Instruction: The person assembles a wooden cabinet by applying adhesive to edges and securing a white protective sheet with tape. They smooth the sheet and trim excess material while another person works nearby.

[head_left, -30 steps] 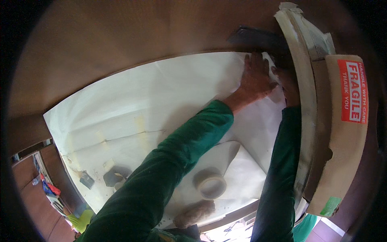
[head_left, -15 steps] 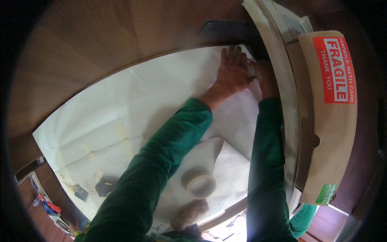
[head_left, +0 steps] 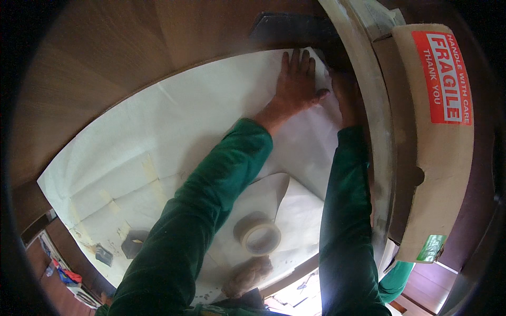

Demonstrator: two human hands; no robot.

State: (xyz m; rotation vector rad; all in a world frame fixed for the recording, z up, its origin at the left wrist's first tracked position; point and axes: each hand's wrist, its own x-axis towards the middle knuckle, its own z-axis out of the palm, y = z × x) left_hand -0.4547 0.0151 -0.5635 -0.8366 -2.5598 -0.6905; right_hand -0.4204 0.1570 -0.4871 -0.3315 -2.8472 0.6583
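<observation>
My left hand (head_left: 296,87) lies flat with fingers spread on a large sheet of white paper (head_left: 174,137) that covers a wooden table (head_left: 105,58). It presses near the sheet's far right corner. My right hand (head_left: 345,95) rests beside it in shadow, against the paper's edge next to a tall cardboard box (head_left: 437,137); its fingers are hard to make out. Both arms wear green sleeves.
A roll of tape (head_left: 258,235) lies on the paper between my forearms. Two small dark objects (head_left: 134,243) sit near the sheet's near left edge. A pale curved panel (head_left: 369,121) stands between the paper and the box. A dark flat object (head_left: 290,31) lies beyond the paper.
My left hand has spread flatter and slid slightly along the paper's far right corner. The view has shifted, bringing hands and box closer.
</observation>
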